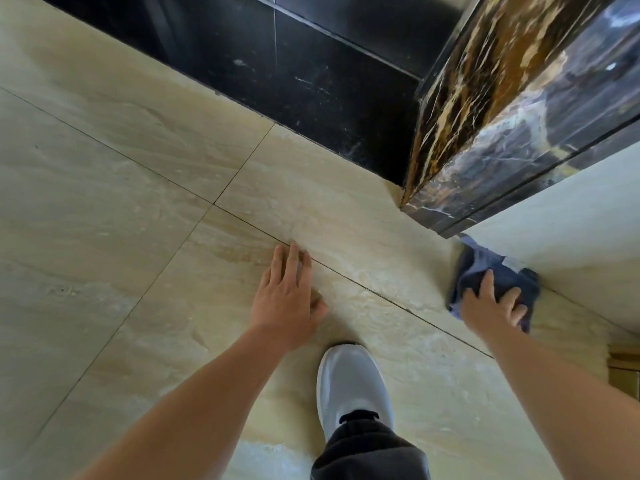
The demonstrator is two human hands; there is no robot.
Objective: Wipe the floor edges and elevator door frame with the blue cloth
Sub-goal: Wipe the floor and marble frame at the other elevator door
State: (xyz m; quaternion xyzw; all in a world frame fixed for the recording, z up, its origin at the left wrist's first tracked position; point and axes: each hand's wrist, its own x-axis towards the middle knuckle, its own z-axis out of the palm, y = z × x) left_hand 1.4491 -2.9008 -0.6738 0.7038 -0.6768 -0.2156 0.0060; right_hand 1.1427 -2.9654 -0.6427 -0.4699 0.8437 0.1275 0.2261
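While left hand (287,299) lies flat, right hand (491,304) presses blue cloth (483,261), fingers (486,282) spread.

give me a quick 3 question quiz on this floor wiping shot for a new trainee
1. True or false: the left hand holds the blue cloth.
2. Where is the cloth? A) on the floor against the pale wall, just beside the marble door frame; B) draped over the shoe; C) hanging from the door frame.
3. What does the left hand rest on?

Key
1. False: the right hand presses it, fingers spread on top.
2. A
3. The floor, fingers straight, across a tile joint.
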